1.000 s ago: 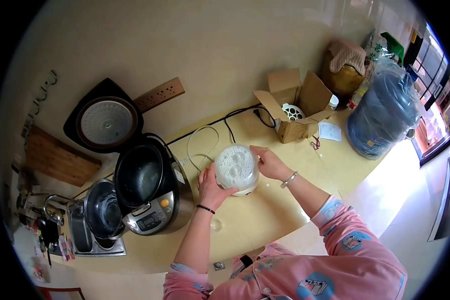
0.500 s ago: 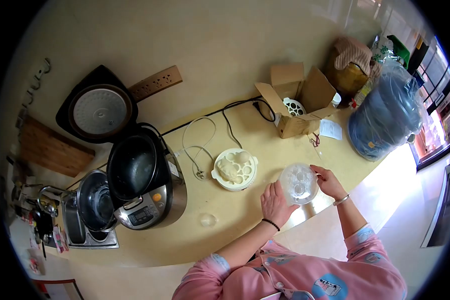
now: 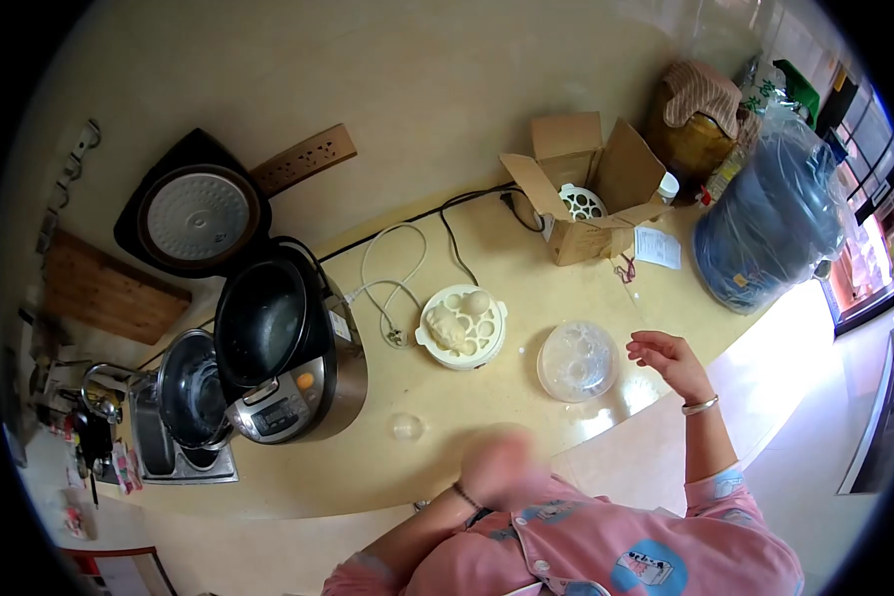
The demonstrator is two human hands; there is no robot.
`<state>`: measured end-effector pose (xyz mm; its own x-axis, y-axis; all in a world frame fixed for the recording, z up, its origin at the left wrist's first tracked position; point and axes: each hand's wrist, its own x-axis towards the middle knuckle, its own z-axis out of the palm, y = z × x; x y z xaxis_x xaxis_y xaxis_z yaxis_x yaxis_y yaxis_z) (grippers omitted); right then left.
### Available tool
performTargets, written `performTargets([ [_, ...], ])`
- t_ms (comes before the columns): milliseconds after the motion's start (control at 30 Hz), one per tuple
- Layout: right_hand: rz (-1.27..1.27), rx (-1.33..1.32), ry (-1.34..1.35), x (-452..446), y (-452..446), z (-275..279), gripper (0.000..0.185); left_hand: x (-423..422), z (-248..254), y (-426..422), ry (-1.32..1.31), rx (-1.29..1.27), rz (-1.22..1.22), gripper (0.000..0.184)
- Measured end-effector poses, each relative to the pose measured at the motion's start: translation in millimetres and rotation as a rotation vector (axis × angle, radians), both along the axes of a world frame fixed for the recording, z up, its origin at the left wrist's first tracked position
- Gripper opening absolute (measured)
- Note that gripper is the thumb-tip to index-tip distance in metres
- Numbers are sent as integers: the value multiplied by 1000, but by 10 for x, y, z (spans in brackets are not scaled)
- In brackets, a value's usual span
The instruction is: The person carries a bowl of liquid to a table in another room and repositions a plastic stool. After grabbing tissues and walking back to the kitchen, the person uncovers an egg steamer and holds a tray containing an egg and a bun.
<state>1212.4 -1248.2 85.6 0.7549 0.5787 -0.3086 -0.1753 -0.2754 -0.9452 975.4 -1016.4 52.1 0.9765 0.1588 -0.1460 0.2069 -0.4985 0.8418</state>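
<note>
A clear plastic dome lid [image 3: 578, 362] rests on the counter, with neither hand touching it. My right hand [image 3: 671, 364] hovers just right of it, fingers loosely curled and holding nothing. Smeared by motion, my left hand [image 3: 507, 469] is close to my body at the counter's front edge, and its fingers cannot be made out. Left of the lid stands a white egg cooker [image 3: 487, 342] with a holed tray. On that tray lie a pale dough-like lump [image 3: 447, 329] and an egg [image 3: 477, 303]. A small clear cup [image 3: 405, 427] sits nearer the front.
An open rice cooker [image 3: 340, 397] stands at the left, beside a metal sink [image 3: 151, 437] and bowl. At the back are an open cardboard box [image 3: 591, 241], a paper slip [image 3: 658, 248], a cloth-covered jar [image 3: 690, 144] and a plastic-wrapped blue water jug [image 3: 760, 233]. Cords trail behind the egg cooker.
Both hands have let go of the clear lid, which now rests on the counter slightly farther left. My left hand has drawn back toward my body; my right has moved a little right.
</note>
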Motion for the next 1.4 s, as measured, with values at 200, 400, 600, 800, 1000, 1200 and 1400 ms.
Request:
performTargets([
  [200, -88, -928, -1394, -68, -50, -165, 31, -647, 162, 219, 151, -439, 209, 18],
  [400, -60, -858, -1116, -137, 51, -235, 28, -1075, -214, 411, 27, -94, 197, 18],
  [600, -168, -306, -503, -68, 301, 11, 21, -1124, -259, 627, -12, -145, 376, 18],
  [800, 29, -83, -229, 43, 457, 37, 19, -931, -188, 866, -84, 177, 394, 18],
  [1000, -86, -384, -962, 165, 704, 41, 18, -671, -235, 1044, -193, -56, 459, 18],
  [1200, 153, -349, -815, 159, 1113, 39, 13, -446, -408, 1286, -157, 49, 474, 18],
  [1400, 311, -426, -741, 159, 1479, -171, 14, -261, -538, 1393, -173, 143, 491, 16],
])
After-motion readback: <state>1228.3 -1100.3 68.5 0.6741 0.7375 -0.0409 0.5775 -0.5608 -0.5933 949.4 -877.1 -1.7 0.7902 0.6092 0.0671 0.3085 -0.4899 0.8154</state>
